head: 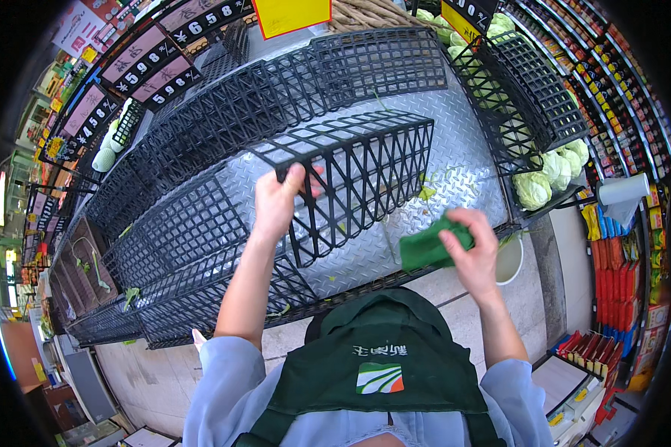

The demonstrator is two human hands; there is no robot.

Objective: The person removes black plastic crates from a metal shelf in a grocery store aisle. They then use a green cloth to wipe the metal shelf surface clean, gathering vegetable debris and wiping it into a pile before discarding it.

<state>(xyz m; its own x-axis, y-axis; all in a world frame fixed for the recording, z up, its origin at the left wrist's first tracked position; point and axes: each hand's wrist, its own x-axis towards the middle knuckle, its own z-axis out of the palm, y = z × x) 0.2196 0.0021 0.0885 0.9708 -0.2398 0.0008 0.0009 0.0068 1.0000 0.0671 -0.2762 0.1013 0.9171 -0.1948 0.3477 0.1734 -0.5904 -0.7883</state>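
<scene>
My left hand (279, 198) grips the near left corner of a black plastic lattice rack (363, 173), which is tilted up over the display bed. Beneath it lies a diamond-plate metal surface (458, 162) with scraps of green leaf (426, 193) on it. In my right hand (475, 251) is a bunched green cloth (428, 248), held above the near edge of the metal, to the right of the rack. Part of the cloth is hidden behind my fingers.
More black lattice racks (184, 218) line the left and back of the bed. Cabbages (556, 167) fill the right side under another black rack (542, 89). A white bucket (510, 260) stands on the floor by the near right edge. A plastic bag roll (623, 190) sticks out at right.
</scene>
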